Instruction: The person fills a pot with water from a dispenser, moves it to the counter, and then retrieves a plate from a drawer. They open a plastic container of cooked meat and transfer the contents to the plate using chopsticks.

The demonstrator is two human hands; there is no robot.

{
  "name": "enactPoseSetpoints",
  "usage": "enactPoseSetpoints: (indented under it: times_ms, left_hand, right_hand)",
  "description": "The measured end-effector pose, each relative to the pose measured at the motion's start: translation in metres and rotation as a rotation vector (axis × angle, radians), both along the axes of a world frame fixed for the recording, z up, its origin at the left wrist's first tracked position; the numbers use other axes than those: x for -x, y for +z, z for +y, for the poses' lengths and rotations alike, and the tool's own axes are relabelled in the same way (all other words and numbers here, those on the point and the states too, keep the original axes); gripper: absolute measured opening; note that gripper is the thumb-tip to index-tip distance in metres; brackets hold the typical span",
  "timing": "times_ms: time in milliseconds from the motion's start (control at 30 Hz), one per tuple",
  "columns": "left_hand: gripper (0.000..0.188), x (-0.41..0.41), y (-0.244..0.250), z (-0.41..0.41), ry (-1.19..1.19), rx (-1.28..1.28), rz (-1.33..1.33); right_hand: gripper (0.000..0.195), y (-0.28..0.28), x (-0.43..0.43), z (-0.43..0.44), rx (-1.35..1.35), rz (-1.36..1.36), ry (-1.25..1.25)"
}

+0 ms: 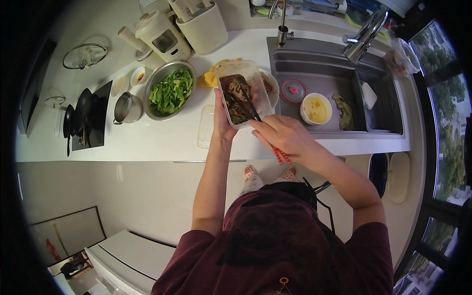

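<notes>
My left hand holds a clear plastic food container by its left side, tilted above the counter. Dark cooked food fills part of the container, and its far right portion shows bare plastic. In my right hand is a pair of chopsticks, black at the tips with red patterned ends; the tips reach into the food. Partly hidden behind the container, a white bowl holds some brownish food. A clear plastic lid lies flat on the counter, left of my left hand.
A steel bowl of chopped greens stands left, beside a small metal pot and a cooktop with black pans. Behind are a yellow cloth and a knife block. At right, the sink contains a white tub and limp leaves.
</notes>
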State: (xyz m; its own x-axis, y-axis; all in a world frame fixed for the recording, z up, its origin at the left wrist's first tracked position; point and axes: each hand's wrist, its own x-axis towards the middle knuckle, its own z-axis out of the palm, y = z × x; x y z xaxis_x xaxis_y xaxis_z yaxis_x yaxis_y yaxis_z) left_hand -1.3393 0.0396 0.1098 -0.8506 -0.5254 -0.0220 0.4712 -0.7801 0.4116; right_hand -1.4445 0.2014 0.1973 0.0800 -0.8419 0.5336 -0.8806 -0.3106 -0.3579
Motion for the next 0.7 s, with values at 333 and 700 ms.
enactPoseSetpoints:
  times_ms: [333,700]
  left_hand:
    - [0.062,-0.007,0.002,-0.016,0.163,0.131,-0.375]
    - [0.051,0.013,0.018,-0.069,0.098,0.480,-0.749]
  right_hand:
    - [0.022,0.006,0.016,-0.028,-0.173,-0.923,-0.195]
    - [0.035,-0.002,0.039,-0.050,-0.284,-1.313,-0.205]
